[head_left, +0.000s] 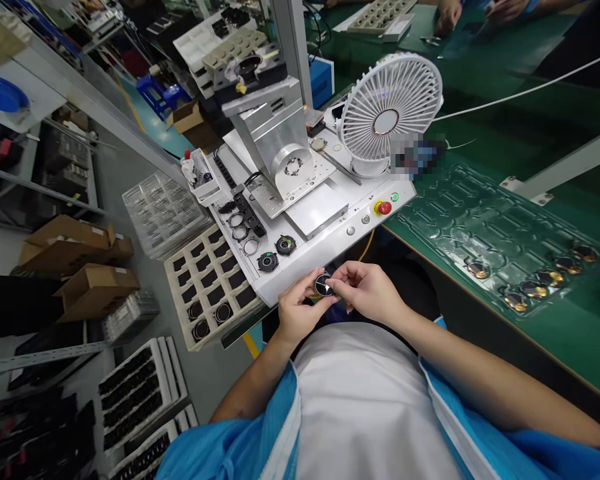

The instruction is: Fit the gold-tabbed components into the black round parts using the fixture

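Note:
Close in front of my body, a round black watch face (323, 285) with a bright rim and a light mark on it is held between both hands. My left hand (299, 308) grips it from the left, thumb below and fingers along the upper edge. From the right, my right hand (373, 292) pinches it, with the thumb lying over its right side. Just beyond my hands, two round black watch parts (285, 245) lie on the front of the white machine base (305, 263). Several thin rings (240, 232) lie left of them.
A metal fixture (275, 140) rises from the base, with a white fan (393, 110) behind right. Red (385, 208) and green (395, 197) buttons line the front. At left is a beige tray (184, 325) holding watch cases; at right, a clear plastic tray (455, 233) holds several shiny discs. Another person's hands (449, 15) show beyond.

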### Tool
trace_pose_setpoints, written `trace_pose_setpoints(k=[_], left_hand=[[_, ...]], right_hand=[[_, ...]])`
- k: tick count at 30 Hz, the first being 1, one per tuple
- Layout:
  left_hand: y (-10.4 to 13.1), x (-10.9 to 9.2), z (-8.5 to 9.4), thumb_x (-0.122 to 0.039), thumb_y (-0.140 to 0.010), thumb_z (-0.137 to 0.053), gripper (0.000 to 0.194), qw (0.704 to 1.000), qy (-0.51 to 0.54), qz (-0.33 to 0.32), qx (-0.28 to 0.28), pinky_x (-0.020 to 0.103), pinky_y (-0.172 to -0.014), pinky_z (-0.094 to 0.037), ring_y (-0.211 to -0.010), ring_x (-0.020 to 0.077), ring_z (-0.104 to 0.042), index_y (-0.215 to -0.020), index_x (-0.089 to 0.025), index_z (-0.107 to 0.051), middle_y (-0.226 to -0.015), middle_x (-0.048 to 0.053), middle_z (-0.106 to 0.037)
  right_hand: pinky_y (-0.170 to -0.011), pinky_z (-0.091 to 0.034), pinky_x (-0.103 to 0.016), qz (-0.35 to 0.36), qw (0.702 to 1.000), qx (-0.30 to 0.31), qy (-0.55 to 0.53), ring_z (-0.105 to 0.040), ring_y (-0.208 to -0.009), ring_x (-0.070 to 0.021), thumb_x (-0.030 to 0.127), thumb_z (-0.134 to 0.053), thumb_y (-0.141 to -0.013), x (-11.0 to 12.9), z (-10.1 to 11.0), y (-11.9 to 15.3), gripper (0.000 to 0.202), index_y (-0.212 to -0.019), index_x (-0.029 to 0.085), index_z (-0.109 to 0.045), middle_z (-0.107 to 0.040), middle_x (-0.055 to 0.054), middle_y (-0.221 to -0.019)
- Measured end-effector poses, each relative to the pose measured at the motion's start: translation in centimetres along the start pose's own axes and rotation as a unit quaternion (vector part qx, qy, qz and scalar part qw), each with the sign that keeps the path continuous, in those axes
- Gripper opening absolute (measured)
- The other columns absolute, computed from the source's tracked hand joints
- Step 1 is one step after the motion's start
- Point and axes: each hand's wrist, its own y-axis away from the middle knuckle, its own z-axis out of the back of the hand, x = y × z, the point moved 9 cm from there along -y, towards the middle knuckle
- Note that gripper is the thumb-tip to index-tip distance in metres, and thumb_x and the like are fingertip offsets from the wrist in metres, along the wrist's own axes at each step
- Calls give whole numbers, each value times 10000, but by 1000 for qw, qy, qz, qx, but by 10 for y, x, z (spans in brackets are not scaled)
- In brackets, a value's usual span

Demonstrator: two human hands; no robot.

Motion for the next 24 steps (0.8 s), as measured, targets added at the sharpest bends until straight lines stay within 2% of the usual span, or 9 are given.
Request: trace_pose_setpoints(k=[10,13,15,17,19,20,22,23,24], left_hand=[[1,-3,-1,-198,-712,-908,598,1000,-4,-19,3,366,-892,-683,-992,276,-797,-1281,-208,-725,-1260,126,-764],[5,-3,-10,-206,-714,-912,608,999,10,-33,15,374,-911,-675,-1025,278,-787,-1289,-217,-719,-1264,128,-761],[8,-4,-22,-219,-708,-919,653,997,13,-47,53,391,-944,-661,-1079,286,-768,-1323,-229,-696,-1283,131,-749],[10,-6,-34,-233,-712,-919,708,993,15,-58,98,417,-990,-637,-1137,294,-742,-1370,-238,-658,-1331,141,-718],[10,-5,-40,-248,-745,-899,668,990,8,-56,128,433,-1015,-618,-1154,292,-730,-1365,-232,-654,-1335,147,-706],[10,-5,-41,-256,-769,-881,601,989,-1,-52,135,429,-1004,-620,-1143,285,-731,-1332,-226,-673,-1306,143,-717],[7,-3,-41,-268,-812,-845,455,988,-22,-46,144,412,-963,-631,-1101,267,-740,-1244,-215,-713,-1219,127,-747],[5,-3,-41,-271,-824,-835,406,987,-30,-46,148,406,-948,-633,-1080,259,-743,-1209,-210,-724,-1182,121,-758],[4,-4,-41,-272,-831,-829,368,987,-33,-50,152,403,-939,-633,-1065,254,-745,-1179,-204,-733,-1153,118,-766]], right_hand=[[-421,-430,-229,44,996,-42,58,-557,-464,-132,413,-752,-809,7,7,1,246,-760,207,-628,-644,-3,-601],[-441,-469,-238,-19,1000,12,-10,-555,-505,-139,496,-788,-764,-9,3,2,341,-835,202,-629,-624,10,-620],[-436,-480,-255,-65,995,48,-54,-534,-485,-139,572,-805,-727,-23,10,7,425,-804,202,-610,-600,15,-599],[-446,-478,-276,-69,996,-6,-49,-513,-471,-140,628,-828,-673,-32,48,17,485,-764,213,-593,-589,11,-595],[-478,-470,-306,-58,986,-157,24,-520,-486,-158,650,-826,-660,-40,119,40,484,-760,230,-609,-613,-21,-628],[-508,-471,-326,-62,962,-253,81,-540,-514,-178,641,-815,-676,-44,161,61,455,-773,238,-628,-634,-45,-657],[-578,-470,-370,-117,874,-413,226,-596,-599,-226,543,-778,-752,-52,237,115,322,-749,248,-650,-686,-110,-732],[-592,-466,-392,-166,804,-485,302,-613,-618,-256,465,-769,-753,-55,270,147,270,-692,248,-620,-680,-104,-709],[-585,-460,-407,-219,752,-506,361,-616,-613,-277,403,-751,-763,-61,293,172,235,-661,259,-596,-667,-90,-672]])
